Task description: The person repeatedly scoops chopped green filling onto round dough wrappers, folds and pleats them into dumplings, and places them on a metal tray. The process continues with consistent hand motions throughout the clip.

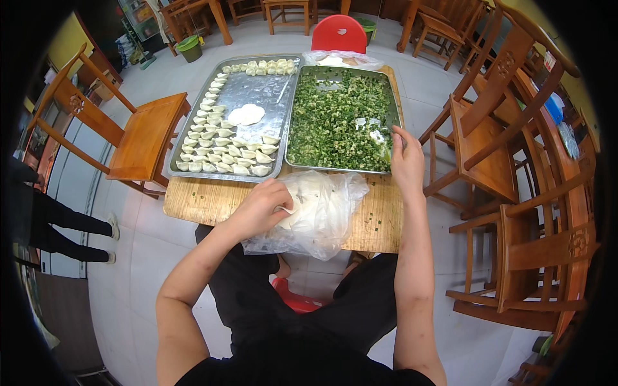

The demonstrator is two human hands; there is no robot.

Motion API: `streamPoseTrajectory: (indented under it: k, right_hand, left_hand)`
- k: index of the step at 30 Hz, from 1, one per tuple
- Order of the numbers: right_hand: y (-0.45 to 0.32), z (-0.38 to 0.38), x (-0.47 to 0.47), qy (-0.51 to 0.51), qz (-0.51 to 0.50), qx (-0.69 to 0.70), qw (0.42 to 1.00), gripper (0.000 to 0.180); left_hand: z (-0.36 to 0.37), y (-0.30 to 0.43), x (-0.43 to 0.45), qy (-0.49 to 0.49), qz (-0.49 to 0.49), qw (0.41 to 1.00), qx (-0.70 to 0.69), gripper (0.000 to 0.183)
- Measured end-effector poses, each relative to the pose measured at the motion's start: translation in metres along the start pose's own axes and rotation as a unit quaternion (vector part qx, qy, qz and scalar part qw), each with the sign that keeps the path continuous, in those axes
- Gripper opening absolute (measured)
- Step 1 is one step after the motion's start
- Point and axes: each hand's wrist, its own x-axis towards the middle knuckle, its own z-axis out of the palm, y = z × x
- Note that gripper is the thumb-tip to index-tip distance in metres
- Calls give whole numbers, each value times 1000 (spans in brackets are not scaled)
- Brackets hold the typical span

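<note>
My left hand (263, 206) pinches the edge of a thin dough wrapper (288, 210) over a clear plastic bag (321, 212) that holds more pale wrappers. My right hand (408, 161) is at the right rim of a metal tray (338, 170) filled with chopped green filling (333, 111); whether its fingers hold anything is hidden. Left of that, a second metal tray (256, 89) carries rows of folded dumplings (222, 142) along its left, far and near sides. A few flat round wrappers (246, 115) lie overlapping in its middle.
Both trays stand on a wooden table (203, 198) with scattered green bits. Another plastic bag (343, 60) lies at its far end, by a red chair (339, 34). Wooden chairs (145, 140) flank both sides. A person in dark trousers (72, 227) stands at the left.
</note>
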Motion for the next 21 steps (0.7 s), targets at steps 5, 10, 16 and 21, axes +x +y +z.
streamPoseTrajectory:
  k: [5, 10, 16, 21]
  right_hand:
    - [12, 21, 17, -45, -26, 24, 998, 27]
    - [4, 37, 16, -115, 56, 189, 974, 29]
    - [2, 26, 20, -144, 210, 321, 912, 33]
    - [-13, 34, 14, -162, 239, 394, 873, 37]
  left_hand:
    - [4, 3, -4, 27, -41, 998, -32, 13]
    - [0, 6, -9, 28, -194, 968, -158, 9]
    - [-11, 6, -1, 159, -259, 751, -586, 22]
    - [-19, 11, 23, 227, -260, 512, -786, 39]
